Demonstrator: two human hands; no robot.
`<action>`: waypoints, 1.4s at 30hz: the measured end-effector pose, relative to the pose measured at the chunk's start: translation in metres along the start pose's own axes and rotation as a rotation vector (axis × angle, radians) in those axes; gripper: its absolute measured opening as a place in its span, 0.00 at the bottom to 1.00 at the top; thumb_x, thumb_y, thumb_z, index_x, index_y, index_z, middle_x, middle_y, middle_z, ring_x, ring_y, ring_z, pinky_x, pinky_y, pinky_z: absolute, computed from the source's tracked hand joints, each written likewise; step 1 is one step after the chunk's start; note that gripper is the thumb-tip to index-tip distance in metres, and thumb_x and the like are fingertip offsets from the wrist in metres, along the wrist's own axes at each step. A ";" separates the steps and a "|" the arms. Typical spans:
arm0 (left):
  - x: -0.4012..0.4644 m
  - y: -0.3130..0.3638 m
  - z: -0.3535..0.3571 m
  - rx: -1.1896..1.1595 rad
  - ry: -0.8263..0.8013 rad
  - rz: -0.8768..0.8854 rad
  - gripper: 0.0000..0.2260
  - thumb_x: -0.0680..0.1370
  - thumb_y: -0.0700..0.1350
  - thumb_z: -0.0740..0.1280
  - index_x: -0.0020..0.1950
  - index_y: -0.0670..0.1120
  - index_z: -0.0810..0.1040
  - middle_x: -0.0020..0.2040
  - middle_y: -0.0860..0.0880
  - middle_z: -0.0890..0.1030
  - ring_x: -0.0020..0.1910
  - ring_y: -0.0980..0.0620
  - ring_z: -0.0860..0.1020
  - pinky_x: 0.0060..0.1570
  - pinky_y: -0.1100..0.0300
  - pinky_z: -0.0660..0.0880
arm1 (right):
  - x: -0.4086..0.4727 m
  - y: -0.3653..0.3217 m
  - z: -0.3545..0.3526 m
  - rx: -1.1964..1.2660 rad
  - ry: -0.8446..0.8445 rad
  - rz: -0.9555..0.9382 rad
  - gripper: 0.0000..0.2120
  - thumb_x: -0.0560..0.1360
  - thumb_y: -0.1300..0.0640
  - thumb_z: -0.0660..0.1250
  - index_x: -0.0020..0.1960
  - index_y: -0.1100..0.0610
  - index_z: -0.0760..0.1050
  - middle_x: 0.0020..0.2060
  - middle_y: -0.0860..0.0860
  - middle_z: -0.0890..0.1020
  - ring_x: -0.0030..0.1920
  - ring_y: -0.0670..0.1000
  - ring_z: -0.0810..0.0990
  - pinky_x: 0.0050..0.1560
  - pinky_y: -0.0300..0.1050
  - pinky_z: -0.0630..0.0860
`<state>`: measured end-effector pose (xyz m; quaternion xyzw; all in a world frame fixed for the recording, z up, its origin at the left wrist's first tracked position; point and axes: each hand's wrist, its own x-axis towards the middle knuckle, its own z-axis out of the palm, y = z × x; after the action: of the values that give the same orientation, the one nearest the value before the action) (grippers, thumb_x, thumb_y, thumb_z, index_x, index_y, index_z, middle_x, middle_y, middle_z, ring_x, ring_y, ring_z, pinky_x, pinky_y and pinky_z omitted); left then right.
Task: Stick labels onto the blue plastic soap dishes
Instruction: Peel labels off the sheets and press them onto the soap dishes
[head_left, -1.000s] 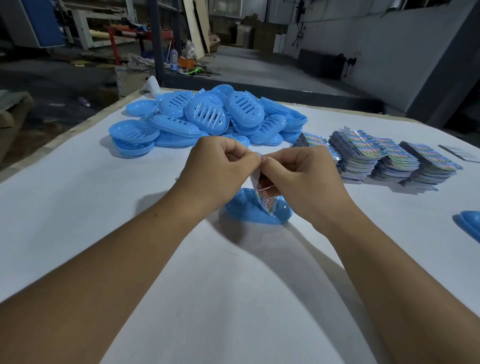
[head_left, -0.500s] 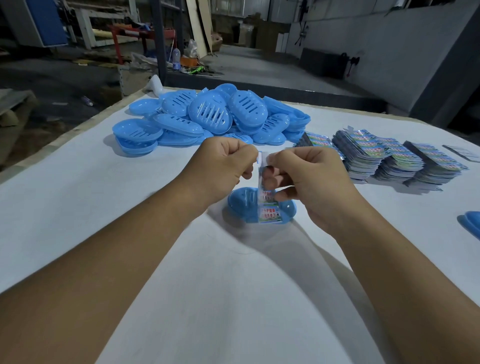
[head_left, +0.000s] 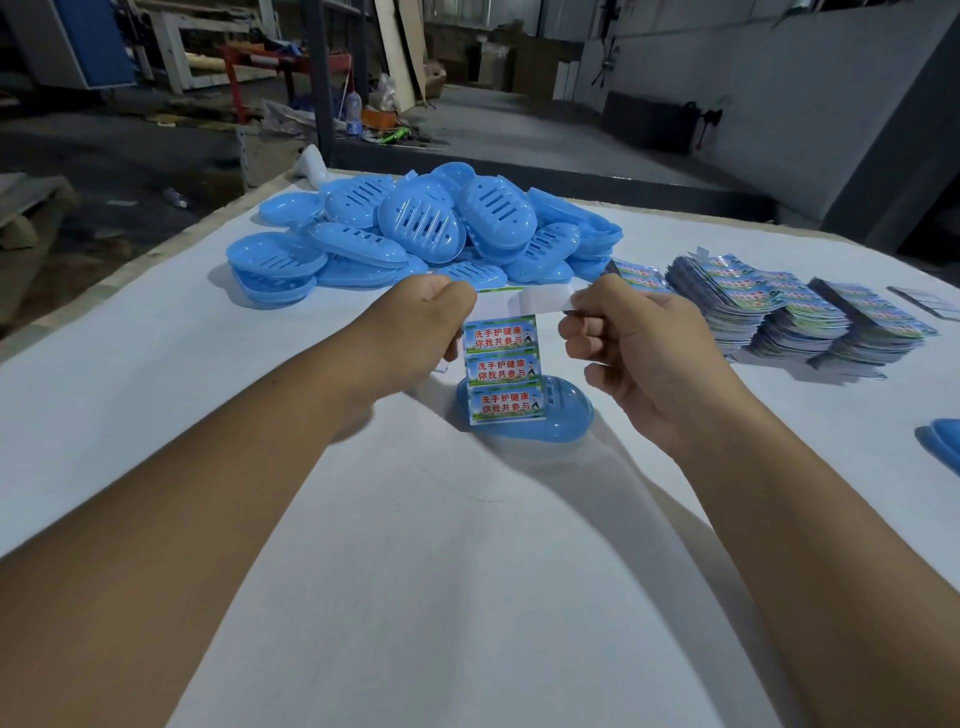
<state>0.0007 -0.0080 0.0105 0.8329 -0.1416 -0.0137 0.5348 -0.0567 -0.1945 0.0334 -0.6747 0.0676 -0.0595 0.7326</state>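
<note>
A blue soap dish (head_left: 561, 423) lies on the white table (head_left: 156, 364) between my hands. My left hand (head_left: 415, 332) pinches the top left of a label sheet (head_left: 501, 369) that hangs above the dish and shows three printed labels. My right hand (head_left: 634, 348) pinches one peeled label (head_left: 540, 300), white back facing me, pulled off to the right from the sheet's top. A heap of blue soap dishes (head_left: 426, 228) sits at the far side of the table.
Several stacks of label sheets (head_left: 779, 317) lie to the right of my hands. Another blue dish (head_left: 943, 447) pokes in at the right edge. Beyond the table's far edge lies a cluttered workshop floor.
My hands have moved apart. The right hand has peeled a label sideways off the sheet, and the sheet now hangs flat, facing me.
</note>
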 end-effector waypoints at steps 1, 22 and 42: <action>0.001 -0.002 -0.001 0.038 0.009 -0.003 0.11 0.69 0.55 0.55 0.36 0.48 0.68 0.34 0.47 0.74 0.36 0.50 0.70 0.39 0.54 0.67 | 0.001 0.000 -0.001 0.009 0.006 0.014 0.09 0.75 0.60 0.68 0.36 0.55 0.77 0.30 0.50 0.80 0.26 0.45 0.75 0.23 0.35 0.68; -0.001 -0.016 -0.045 0.790 0.432 -0.086 0.10 0.76 0.52 0.68 0.43 0.46 0.81 0.36 0.47 0.82 0.36 0.46 0.79 0.32 0.56 0.72 | 0.006 0.013 0.001 -0.226 0.095 -0.042 0.05 0.72 0.58 0.71 0.39 0.58 0.81 0.28 0.50 0.79 0.27 0.48 0.76 0.26 0.38 0.73; -0.013 0.016 0.011 -0.043 -0.005 -0.072 0.04 0.76 0.49 0.75 0.45 0.52 0.89 0.22 0.62 0.74 0.21 0.66 0.71 0.29 0.66 0.64 | 0.002 0.020 0.010 -0.563 0.117 -0.382 0.08 0.71 0.56 0.72 0.34 0.56 0.83 0.29 0.55 0.83 0.30 0.55 0.81 0.27 0.47 0.82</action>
<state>-0.0170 -0.0211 0.0186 0.8257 -0.1123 -0.0379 0.5515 -0.0527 -0.1834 0.0137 -0.8464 -0.0042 -0.2130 0.4881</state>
